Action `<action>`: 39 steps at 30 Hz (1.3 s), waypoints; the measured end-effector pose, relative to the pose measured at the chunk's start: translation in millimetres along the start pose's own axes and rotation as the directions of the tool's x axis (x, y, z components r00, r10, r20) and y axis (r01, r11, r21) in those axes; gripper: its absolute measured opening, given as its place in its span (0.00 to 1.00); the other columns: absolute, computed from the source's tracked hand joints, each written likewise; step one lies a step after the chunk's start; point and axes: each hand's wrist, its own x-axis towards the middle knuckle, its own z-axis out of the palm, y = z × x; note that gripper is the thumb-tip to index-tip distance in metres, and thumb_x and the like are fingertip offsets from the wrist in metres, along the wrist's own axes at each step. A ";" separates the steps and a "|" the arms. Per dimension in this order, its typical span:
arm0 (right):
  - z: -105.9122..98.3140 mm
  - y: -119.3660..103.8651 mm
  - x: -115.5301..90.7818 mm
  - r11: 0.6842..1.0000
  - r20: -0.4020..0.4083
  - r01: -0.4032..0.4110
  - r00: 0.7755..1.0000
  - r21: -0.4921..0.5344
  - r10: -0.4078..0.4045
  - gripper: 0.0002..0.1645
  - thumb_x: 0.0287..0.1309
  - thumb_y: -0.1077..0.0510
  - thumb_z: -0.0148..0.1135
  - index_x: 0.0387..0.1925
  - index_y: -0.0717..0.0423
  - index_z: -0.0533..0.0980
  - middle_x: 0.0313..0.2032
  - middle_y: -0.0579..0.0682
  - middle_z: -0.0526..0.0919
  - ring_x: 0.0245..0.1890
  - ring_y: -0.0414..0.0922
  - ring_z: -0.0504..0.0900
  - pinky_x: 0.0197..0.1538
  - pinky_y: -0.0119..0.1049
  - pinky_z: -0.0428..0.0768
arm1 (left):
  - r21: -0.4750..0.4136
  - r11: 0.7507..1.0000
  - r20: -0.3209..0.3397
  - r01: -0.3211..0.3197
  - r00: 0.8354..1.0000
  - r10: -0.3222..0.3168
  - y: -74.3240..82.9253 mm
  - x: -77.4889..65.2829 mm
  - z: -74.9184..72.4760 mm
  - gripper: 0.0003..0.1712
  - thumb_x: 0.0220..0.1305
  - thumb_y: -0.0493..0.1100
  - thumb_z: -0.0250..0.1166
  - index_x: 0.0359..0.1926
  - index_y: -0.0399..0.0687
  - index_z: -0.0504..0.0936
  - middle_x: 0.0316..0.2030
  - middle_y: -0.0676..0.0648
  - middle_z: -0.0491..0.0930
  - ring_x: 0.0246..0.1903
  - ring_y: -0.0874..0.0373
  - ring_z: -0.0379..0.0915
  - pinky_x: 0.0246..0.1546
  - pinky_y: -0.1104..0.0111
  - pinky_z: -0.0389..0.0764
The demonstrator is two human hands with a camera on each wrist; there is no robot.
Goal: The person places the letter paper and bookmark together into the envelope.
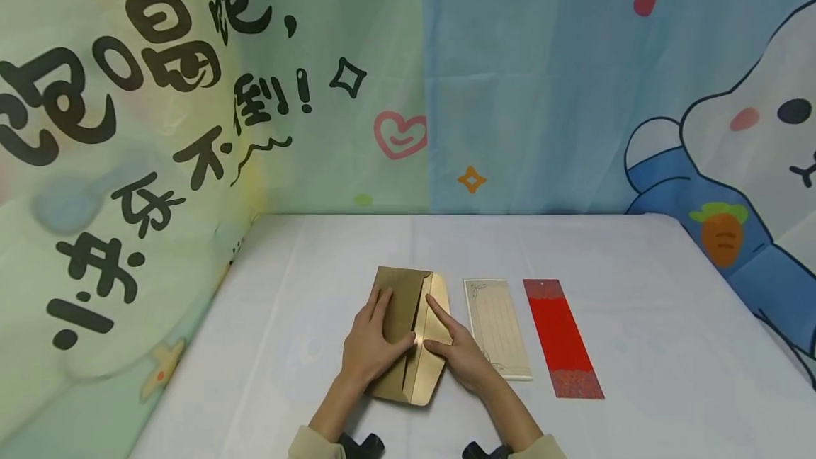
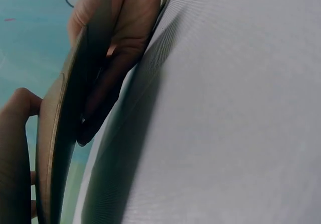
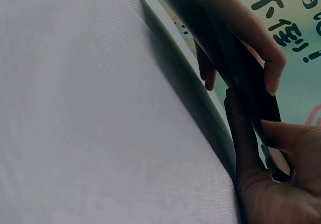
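Observation:
A gold paper envelope (image 1: 404,289) is held just off the white table, its flap (image 1: 423,382) folded out toward the right. At its left side my left hand (image 1: 371,347) grips it, thumb lying across the front by the opening. My right hand (image 1: 467,358) pinches the flap side; in the right wrist view the thumb is on one face and a finger (image 3: 243,133) is beneath. Edge-on in the left wrist view, the envelope (image 2: 52,128) casts a shadow on the cloth. What is inside the envelope cannot be seen.
Right of the envelope lies a cream card (image 1: 497,324) with a printed border. Farther right is a long red strip (image 1: 562,335) with patterned ends. A white cloth covers the table (image 1: 669,317). Printed curtains (image 1: 510,91) stand behind and to the left.

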 end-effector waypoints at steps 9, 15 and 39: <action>2.6 -1.1 -0.7 0.999 -0.050 0.012 0.999 -0.038 -0.014 0.48 0.51 0.71 0.58 0.70 0.40 0.53 0.69 0.44 0.50 0.67 0.44 0.50 0.64 0.35 0.54 | 0.130 0.990 -0.026 -0.047 0.998 0.051 4.2 1.8 -0.9 0.53 0.42 0.70 0.60 0.69 0.55 0.59 0.69 0.46 0.52 0.53 0.42 0.66 0.39 0.51 0.74; 2.6 -1.3 -1.3 0.996 -0.057 0.021 0.998 -0.091 -0.026 0.48 0.51 0.71 0.59 0.70 0.40 0.54 0.69 0.42 0.50 0.68 0.44 0.45 0.66 0.43 0.45 | 0.190 0.981 -0.045 -0.028 0.998 0.038 4.9 4.3 3.8 0.59 0.37 0.77 0.58 0.70 0.59 0.55 0.70 0.46 0.47 0.53 0.43 0.66 0.41 0.52 0.72; 1.0 -2.9 -1.9 0.996 -0.029 0.019 0.999 -0.085 -0.021 0.48 0.51 0.68 0.60 0.70 0.41 0.54 0.70 0.42 0.50 0.68 0.43 0.46 0.65 0.38 0.48 | 0.143 0.989 -0.056 0.046 0.998 -0.038 8.9 9.3 6.2 0.56 0.38 0.69 0.62 0.70 0.61 0.56 0.70 0.47 0.47 0.37 0.45 0.69 0.17 0.63 0.69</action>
